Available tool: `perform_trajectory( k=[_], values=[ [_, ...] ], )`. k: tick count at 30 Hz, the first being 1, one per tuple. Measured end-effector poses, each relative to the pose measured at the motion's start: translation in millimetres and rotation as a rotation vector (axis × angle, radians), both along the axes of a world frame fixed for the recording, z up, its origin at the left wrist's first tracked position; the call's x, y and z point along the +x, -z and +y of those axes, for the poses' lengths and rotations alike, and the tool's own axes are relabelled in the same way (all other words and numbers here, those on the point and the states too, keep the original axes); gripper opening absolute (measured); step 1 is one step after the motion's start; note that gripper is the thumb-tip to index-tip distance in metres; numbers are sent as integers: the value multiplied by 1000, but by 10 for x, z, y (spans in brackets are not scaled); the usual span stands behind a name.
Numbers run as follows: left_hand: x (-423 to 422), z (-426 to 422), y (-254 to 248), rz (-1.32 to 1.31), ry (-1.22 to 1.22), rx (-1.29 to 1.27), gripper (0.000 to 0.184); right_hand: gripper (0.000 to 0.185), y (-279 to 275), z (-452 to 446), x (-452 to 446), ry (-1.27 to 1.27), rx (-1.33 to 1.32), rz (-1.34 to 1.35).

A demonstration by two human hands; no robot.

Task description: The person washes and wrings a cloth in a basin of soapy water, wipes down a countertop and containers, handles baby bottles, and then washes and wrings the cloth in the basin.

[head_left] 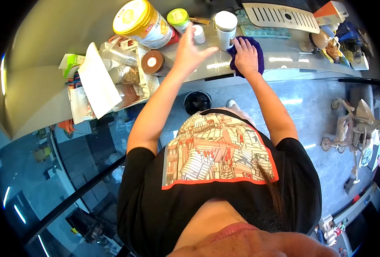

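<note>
My left hand (192, 50) is open above the counter, thumb and fingers spread. Its fingertips are close to a small white bottle (199, 34), and I cannot tell whether they touch it. A bunched purple cloth (258, 53) lies on the counter under my right hand (246, 55), which presses on it with the fingers bent over it. Just beyond the cloth, a white-lidded cup (226, 29) stands upright. Behind the small bottle is a tub with a green lid (178, 17). A brown-lidded jar (153, 63) stands left of my left forearm.
A big yellow-lidded tub (145, 25) is at the back left. A basket (147, 85) holds jars and packets, with a white sheet (96, 81) leaning there. A slotted tray (280, 17) lies at the back right. Below are a black bin (197, 102) and a stroller (352, 124).
</note>
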State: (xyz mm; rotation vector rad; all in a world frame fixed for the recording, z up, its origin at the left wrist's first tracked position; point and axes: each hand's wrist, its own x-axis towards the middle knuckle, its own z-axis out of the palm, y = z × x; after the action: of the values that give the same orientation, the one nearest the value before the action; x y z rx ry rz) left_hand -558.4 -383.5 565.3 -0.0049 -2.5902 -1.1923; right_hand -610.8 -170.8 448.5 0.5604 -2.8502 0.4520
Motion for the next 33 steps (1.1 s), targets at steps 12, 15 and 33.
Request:
perform_trajectory(
  k=[12,15,33],
  values=[
    [60,299,367,80,-137,245,71,52,-30,-61,219,-410,14,-40],
    [328,75,231,42,-241,155,70,46,-41,-167,128,-400,-36,-64],
    [54,-112,292,252,-550,155,86,57,-135,-701,-901,-44,54,-121]
  ],
)
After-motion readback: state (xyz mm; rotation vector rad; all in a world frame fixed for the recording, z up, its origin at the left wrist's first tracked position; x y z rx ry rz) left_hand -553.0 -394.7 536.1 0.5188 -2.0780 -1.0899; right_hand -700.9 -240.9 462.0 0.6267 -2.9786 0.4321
